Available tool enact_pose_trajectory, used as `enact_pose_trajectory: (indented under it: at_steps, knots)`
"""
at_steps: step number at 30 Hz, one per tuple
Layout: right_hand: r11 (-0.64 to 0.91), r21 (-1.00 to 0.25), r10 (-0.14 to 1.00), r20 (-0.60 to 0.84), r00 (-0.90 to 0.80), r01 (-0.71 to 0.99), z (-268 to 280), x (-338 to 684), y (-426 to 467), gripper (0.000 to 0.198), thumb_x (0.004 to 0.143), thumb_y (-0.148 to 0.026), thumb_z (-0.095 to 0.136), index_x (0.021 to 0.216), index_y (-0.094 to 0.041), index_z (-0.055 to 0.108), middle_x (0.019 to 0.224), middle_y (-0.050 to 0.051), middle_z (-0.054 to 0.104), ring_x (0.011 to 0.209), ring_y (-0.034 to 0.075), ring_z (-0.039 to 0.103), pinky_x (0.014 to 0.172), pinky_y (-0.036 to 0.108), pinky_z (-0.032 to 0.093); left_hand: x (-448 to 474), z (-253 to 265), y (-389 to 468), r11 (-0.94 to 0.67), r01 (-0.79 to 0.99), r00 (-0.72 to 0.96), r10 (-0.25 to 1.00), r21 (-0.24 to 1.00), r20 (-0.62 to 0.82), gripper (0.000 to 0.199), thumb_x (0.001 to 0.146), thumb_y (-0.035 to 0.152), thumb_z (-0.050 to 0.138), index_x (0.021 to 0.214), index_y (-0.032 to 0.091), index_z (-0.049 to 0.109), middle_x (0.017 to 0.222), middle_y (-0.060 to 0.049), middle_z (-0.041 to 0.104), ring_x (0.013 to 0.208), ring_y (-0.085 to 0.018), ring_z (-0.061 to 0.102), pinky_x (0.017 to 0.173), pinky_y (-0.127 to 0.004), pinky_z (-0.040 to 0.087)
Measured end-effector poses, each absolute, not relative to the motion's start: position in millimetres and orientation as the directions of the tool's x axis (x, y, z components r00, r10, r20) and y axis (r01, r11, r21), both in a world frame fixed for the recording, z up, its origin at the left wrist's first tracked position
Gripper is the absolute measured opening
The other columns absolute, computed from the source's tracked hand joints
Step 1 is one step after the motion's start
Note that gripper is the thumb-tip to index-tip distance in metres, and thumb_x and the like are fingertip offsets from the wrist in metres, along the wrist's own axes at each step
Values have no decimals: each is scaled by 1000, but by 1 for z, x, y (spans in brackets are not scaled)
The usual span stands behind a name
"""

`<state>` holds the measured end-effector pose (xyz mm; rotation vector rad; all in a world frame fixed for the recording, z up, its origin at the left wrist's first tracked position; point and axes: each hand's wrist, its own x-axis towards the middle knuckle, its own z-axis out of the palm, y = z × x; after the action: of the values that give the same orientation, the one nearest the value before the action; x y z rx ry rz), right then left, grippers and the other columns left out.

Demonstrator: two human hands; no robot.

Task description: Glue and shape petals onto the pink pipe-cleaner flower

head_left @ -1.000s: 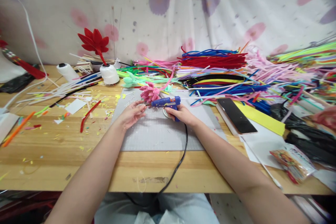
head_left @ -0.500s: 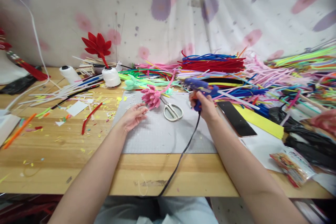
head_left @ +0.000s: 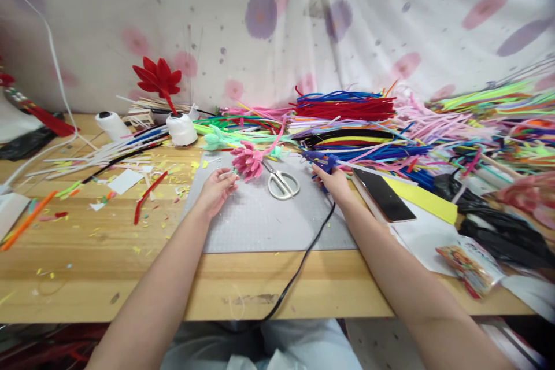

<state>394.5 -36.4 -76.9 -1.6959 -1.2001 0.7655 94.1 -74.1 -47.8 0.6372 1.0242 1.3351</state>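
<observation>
My right hand (head_left: 333, 180) is wrapped round the handle of a blue hot glue gun (head_left: 321, 159), whose nozzle points left above the right part of the grey cutting mat (head_left: 277, 228). A white glue stick (head_left: 368, 171) sticks out of its back. Over the mat's left side, my left hand (head_left: 215, 192) has its fingers drawn together; whatever is between the fingertips is too small to make out. Just right of those fingertips lies a pink pipe-cleaner flower (head_left: 248, 161). Scissors with pale handles (head_left: 284, 186) rest beside the flower. Tiny white beads (head_left: 212, 163) are scattered behind my left hand.
Bundles of coloured pipe cleaners (head_left: 347, 108) are heaped along the back. A red flower (head_left: 158, 76) stands in a white thread spool (head_left: 181, 129). On the right are a phone (head_left: 384, 195), yellow sheet (head_left: 422, 199) and snack packet (head_left: 470, 266). A black cord (head_left: 299, 266) crosses the front edge.
My right hand has lowered the glue gun towards the mat and slightly left. My left hand has drawn back a little to the left from the pink flower.
</observation>
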Motion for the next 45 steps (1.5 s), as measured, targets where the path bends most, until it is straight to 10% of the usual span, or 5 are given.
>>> enact_pose_trajectory:
  at_steps: [16, 20, 24, 34, 45]
  knots:
    - [-5, -12, 996, 93, 6, 1000, -11, 397, -90, 42, 66, -52, 64, 90, -18, 59, 93, 13, 63, 92, 28, 57, 71, 35, 41, 102, -53, -71, 132, -414, -149, 966, 901, -210, 40, 59, 10, 72, 85, 17, 43, 65, 3, 61, 65, -9, 60, 57, -18, 44]
    - [237, -172, 971, 70, -228, 956, -15, 360, -89, 26, 74, -45, 60, 67, -21, 55, 74, 5, 62, 71, 19, 57, 61, 29, 38, 108, -57, -68, 54, -367, -209, 968, 929, -139, 41, 59, 14, 70, 87, 18, 41, 64, 3, 60, 66, -10, 59, 56, -18, 42]
    - [501, -456, 835, 479, -272, 735, -44, 307, -64, 16, 84, -32, 49, 75, -20, 54, 77, 4, 60, 70, 14, 54, 63, 26, 39, 114, -63, -64, -17, -286, -263, 963, 958, -61, 37, 61, 16, 67, 87, 19, 40, 64, 4, 59, 62, -10, 57, 55, -20, 41]
    - [667, -255, 679, 596, -429, 700, -58, 259, -36, 24, 78, -23, 53, 100, -19, 59, 94, 8, 61, 87, 21, 53, 74, 31, 40, 122, -68, -58, -118, -178, -257, 964, 977, 70, 33, 65, 20, 64, 87, 21, 39, 70, 4, 59, 62, -10, 56, 55, -21, 41]
    - [667, -426, 704, 630, -329, 611, -60, 270, -35, 23, 86, -23, 41, 94, -19, 62, 86, 7, 59, 84, 18, 52, 77, 31, 40, 123, -64, -55, -166, -100, -260, 956, 981, 136, 31, 67, 18, 64, 86, 21, 40, 70, 4, 60, 63, -9, 55, 63, -22, 42]
